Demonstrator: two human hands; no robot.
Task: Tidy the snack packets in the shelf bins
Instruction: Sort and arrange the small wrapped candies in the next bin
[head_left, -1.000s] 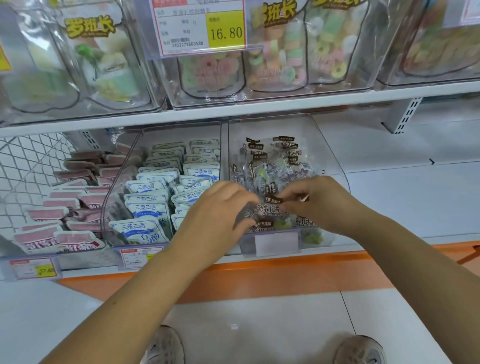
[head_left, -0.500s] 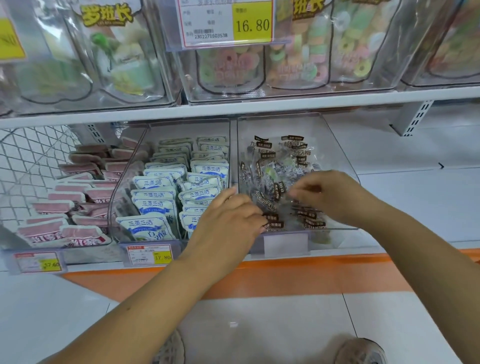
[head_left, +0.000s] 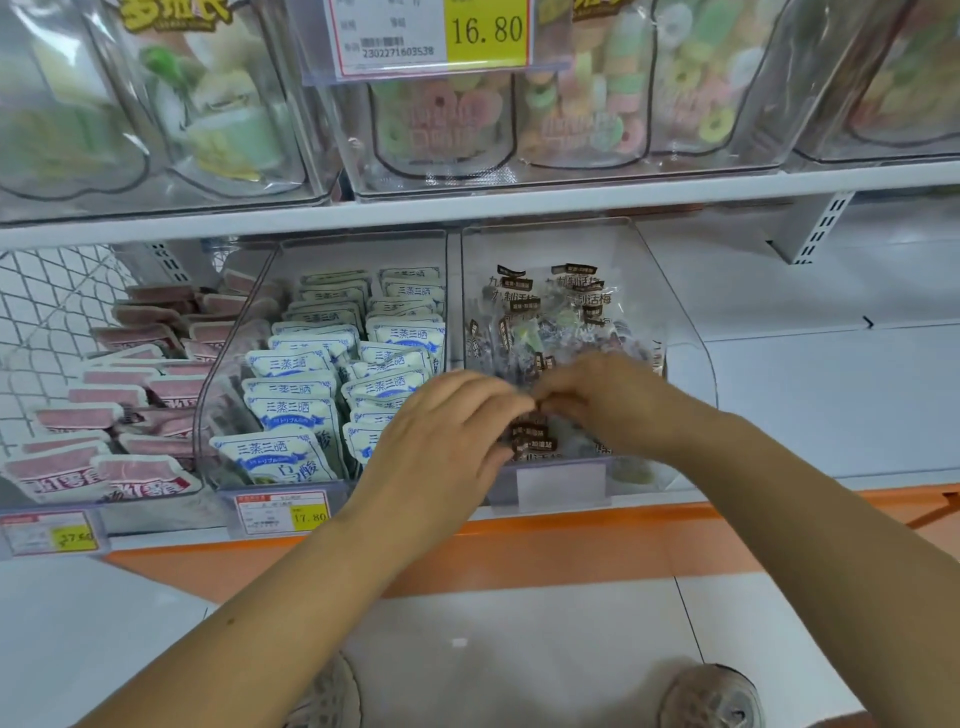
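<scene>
A clear shelf bin (head_left: 670, 291) holds several transparent snack packets with brown labels (head_left: 545, 312). Both of my hands are inside its front. My left hand (head_left: 447, 431) and my right hand (head_left: 602, 400) meet fingertip to fingertip over the front packets, and together they pinch the top edge of one clear packet (head_left: 535, 441). The fingers cover most of that packet. To the left, a second clear bin (head_left: 234, 353) holds rows of white and blue packets (head_left: 306, 374) standing upright.
Pink packets (head_left: 130, 405) lie in a wire basket at the far left. The shelf above carries clear bins of ring candy bags (head_left: 582, 114) and a price tag reading 16.80 (head_left: 431, 36). To the right the white shelf (head_left: 831, 374) is bare. Below runs an orange shelf edge (head_left: 571, 545).
My right hand has moved left and my left hand right, so their fingertips now meet on a front packet. The camera has moved closer to the bins.
</scene>
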